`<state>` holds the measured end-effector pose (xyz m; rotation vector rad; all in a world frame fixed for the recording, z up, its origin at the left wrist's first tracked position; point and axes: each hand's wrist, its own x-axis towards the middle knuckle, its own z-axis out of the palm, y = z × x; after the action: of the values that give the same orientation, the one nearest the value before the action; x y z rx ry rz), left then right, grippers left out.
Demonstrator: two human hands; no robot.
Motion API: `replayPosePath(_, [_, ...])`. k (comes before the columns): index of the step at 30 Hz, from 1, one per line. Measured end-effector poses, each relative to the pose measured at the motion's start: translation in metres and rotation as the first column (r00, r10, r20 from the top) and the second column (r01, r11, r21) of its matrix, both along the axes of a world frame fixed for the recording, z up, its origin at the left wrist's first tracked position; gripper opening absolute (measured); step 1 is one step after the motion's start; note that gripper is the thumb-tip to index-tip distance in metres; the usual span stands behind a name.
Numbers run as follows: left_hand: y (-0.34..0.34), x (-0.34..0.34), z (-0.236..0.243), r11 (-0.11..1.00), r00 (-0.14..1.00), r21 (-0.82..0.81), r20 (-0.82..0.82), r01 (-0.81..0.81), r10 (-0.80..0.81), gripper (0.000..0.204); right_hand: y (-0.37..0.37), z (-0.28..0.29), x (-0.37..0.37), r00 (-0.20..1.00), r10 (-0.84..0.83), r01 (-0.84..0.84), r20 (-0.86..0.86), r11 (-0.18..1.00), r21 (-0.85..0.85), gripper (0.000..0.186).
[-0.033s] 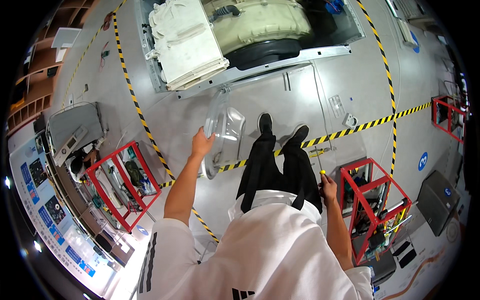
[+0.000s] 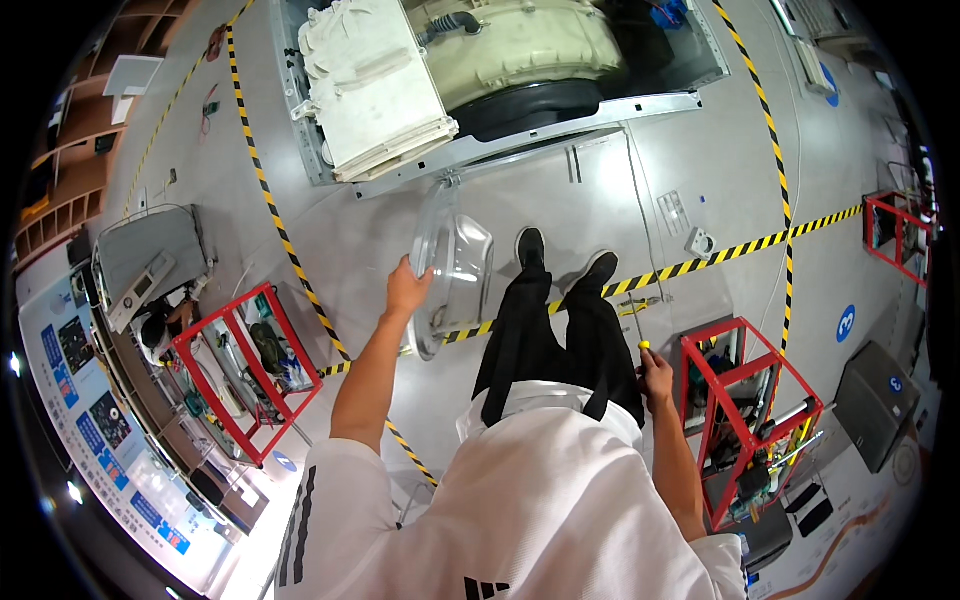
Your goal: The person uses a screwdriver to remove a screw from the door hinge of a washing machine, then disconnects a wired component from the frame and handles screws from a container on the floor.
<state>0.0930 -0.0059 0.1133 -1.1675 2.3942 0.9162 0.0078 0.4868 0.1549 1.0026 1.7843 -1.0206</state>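
My left hand [image 2: 407,288] grips the outer rim of a clear round washing machine door [image 2: 428,250], its fingers closed over the edge. The door stands swung out from the front of an opened-up washing machine [image 2: 640,105], and its glass bowl bulges toward my feet. Low at my right side, my right hand [image 2: 656,377] is closed around a screwdriver [image 2: 645,345] with a yellow end on its handle. The thin shaft points forward, away from me. In the uncovered machine, a pale tub [image 2: 530,50] sits beside a white plastic detergent box [image 2: 375,90].
Red-framed tool carts stand left [image 2: 265,365] and right [image 2: 735,365] of me. Pliers [image 2: 637,306] lie on the floor by the striped tape. A cable [image 2: 637,190] and small white parts [image 2: 700,242] lie right of my feet. A grey panel [image 2: 150,250] is far left.
My left hand and the door it grips have shifted very slightly to the right. My right hand and the screwdriver look the same.
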Motion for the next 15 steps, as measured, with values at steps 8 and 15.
replayPosePath(8, [0.017,-0.008,0.003,0.998,0.995,-0.009,0.080,-0.063,0.063,0.043,-0.003,-0.006,0.004,0.998,0.018,-0.018,-0.061,1.000,0.001,0.036])
replayPosePath(15, [0.024,-0.015,0.004,0.993,0.993,-0.050,0.051,-0.103,0.106,0.042,-0.002,0.004,-0.004,0.999,-0.043,0.043,-0.013,0.999,-0.021,0.039])
